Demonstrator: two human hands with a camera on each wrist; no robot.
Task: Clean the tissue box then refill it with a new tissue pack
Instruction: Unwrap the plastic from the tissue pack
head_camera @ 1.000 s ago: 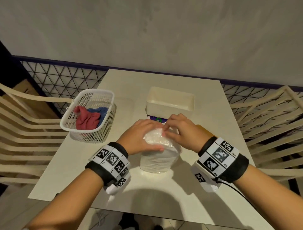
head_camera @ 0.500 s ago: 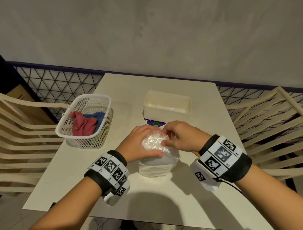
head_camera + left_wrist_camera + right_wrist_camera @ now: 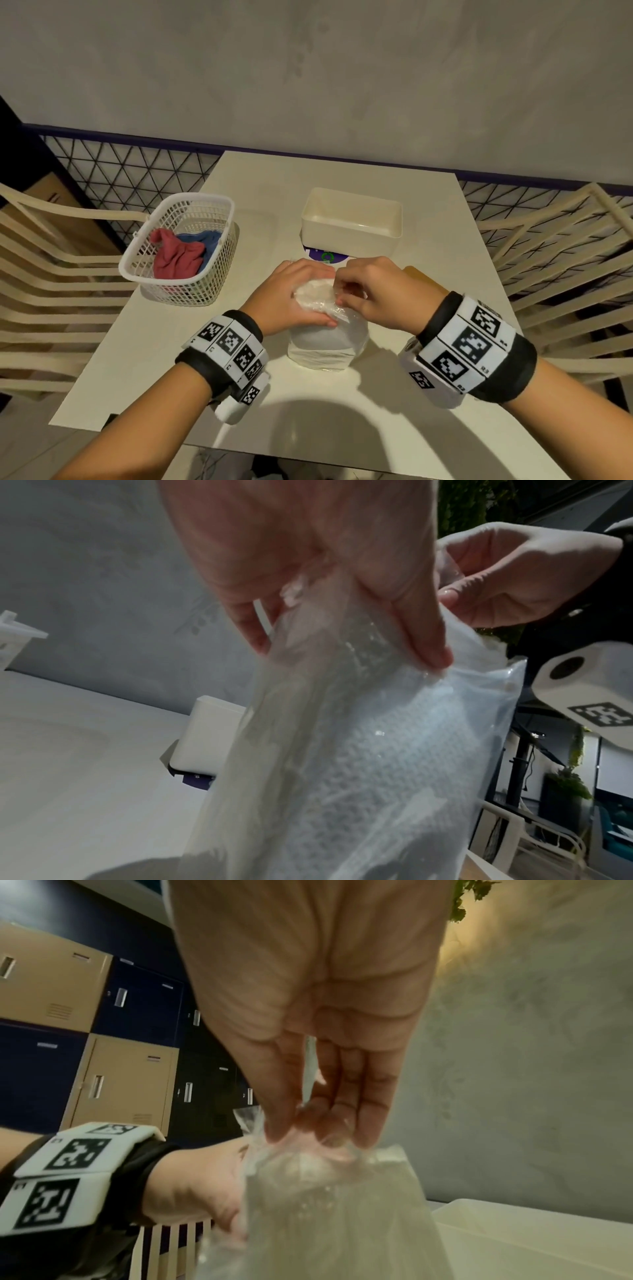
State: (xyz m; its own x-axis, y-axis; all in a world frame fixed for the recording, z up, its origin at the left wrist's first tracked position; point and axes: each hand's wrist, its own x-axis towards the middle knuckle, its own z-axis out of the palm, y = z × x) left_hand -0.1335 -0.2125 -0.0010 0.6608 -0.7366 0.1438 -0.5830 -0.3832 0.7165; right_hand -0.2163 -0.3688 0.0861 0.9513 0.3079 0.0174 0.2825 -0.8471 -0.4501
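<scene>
A tissue pack (image 3: 325, 346) in clear plastic wrap stands upright on the white table (image 3: 164, 359), near me. My left hand (image 3: 294, 298) grips its top from the left, thumb on the near face (image 3: 421, 637). My right hand (image 3: 373, 294) pinches the loose plastic at the top (image 3: 308, 1139) from the right. White tissue shows through the wrap (image 3: 377, 750). Behind the pack sits the open cream tissue box (image 3: 351, 222), empty inside, with a purple printed thing (image 3: 323, 256) under its near edge.
A white lattice basket (image 3: 181, 246) holding a red cloth (image 3: 174, 257) and a blue cloth (image 3: 205, 240) stands at the table's left. Cream slatted chairs flank the table on both sides (image 3: 51, 274) (image 3: 565, 257). A grey wall lies behind.
Both hands have bunched the plastic at the pack's top tighter; the right fingers now pinch the wrap and pull it up. The view has tilted slightly.
</scene>
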